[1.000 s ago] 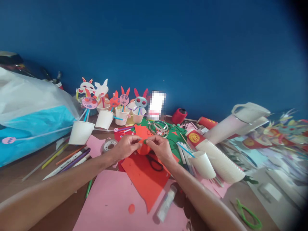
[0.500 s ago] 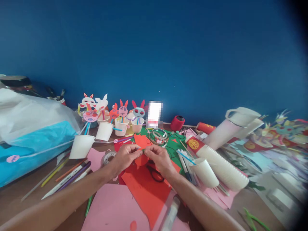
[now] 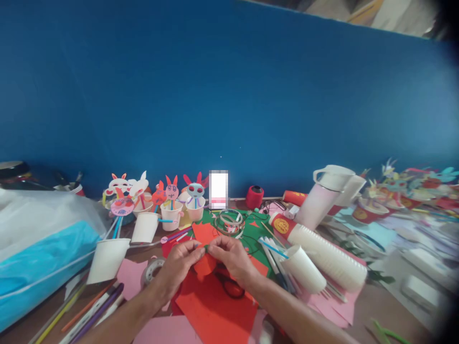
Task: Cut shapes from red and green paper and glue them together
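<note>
My left hand [image 3: 179, 263] and my right hand [image 3: 231, 255] meet over the middle of the table, thumbs and fingers closed in a pinch. Between their fingertips shows a small green piece [image 3: 206, 248], too small to name further. Just below the fingers is a rounded orange-red paper piece [image 3: 204, 266]; whether it is held or lies on the sheet I cannot tell. Underneath spreads a large red paper sheet [image 3: 218, 310]. Dark-handled scissors [image 3: 233, 288] lie partly hidden by my right hand. A roll of tape [image 3: 153, 271] stands beside my left wrist.
Paper cups with animal-face puppets [image 3: 172, 215] line the back left. A white cup [image 3: 108, 260] stands nearer. To the right are a cup stack [image 3: 322, 251], a tilted cup [image 3: 306, 270], markers [image 3: 276, 263] and a thermal jug [image 3: 322, 196]. A bag [image 3: 46, 258] fills the left.
The view has tilted up, so the table appears lower and slightly further left. Both hands keep their pinch on the small green piece, with little other visible movement.
</note>
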Demonstrator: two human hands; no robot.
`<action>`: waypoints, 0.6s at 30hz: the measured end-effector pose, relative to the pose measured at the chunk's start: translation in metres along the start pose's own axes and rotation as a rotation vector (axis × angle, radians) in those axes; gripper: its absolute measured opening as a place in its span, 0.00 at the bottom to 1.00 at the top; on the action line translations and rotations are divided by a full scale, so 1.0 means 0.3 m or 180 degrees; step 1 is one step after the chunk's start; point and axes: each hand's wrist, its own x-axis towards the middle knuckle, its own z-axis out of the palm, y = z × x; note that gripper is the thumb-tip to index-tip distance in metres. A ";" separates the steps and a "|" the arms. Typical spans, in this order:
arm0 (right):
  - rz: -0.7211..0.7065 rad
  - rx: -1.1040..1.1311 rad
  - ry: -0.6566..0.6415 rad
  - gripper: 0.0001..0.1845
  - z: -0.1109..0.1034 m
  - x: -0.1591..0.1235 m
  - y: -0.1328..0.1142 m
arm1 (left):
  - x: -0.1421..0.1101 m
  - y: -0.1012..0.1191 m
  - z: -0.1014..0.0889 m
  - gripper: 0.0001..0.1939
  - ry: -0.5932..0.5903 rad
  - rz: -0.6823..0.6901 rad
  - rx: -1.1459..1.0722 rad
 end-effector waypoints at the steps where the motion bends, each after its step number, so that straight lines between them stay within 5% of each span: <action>1: -0.0007 0.0046 0.0023 0.11 0.002 0.000 0.000 | 0.001 -0.002 0.001 0.14 0.0013 0.0025 -0.0031; 18: -0.0389 0.0467 0.0320 0.12 -0.009 0.022 0.005 | 0.020 0.017 0.049 0.18 0.0330 0.0378 0.0514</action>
